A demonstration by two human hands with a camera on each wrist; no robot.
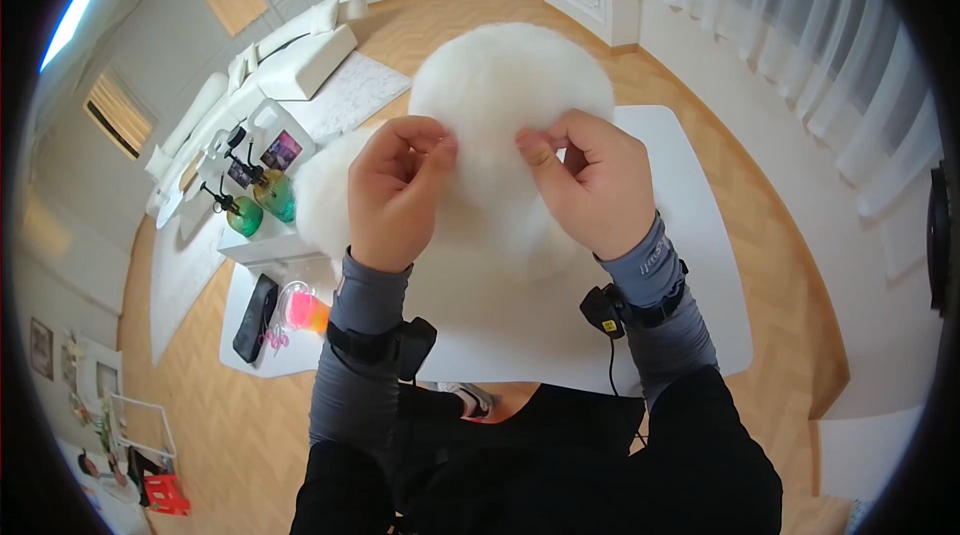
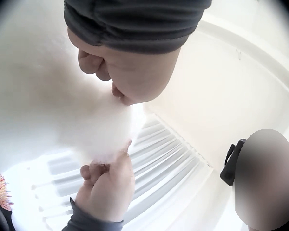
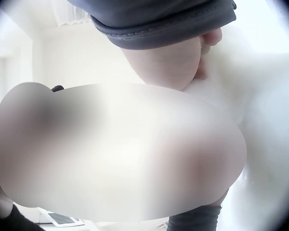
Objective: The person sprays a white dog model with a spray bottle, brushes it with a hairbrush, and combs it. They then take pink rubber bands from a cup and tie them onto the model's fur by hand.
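A large, rounded mass of white fluff point(image 1: 512, 70), soft and fibrous, rises over the table in front of me. My left hand point(image 1: 395, 190) pinches its near side between thumb and curled fingers. Opposite, a short gap away, my right hand point(image 1: 590, 180) pinches the same fluff, thumb turned inward. The left wrist view has both hands at the edge of the fluff, the left hand point(image 2: 135, 72) above and the right hand point(image 2: 108, 187) below. In the right wrist view, a blurred patch covers much of the scene beneath the right hand point(image 3: 166, 62).
More white fluff point(image 1: 325, 190) bulges at the left of the white table point(image 1: 690, 265). Beside it stand green spray bottles point(image 1: 273, 197) and a white jug point(image 1: 268, 120) with a purple label. A black pouch point(image 1: 256, 320), pink scissors point(image 1: 275, 337) and a pink-orange item point(image 1: 305, 311) lie nearer.
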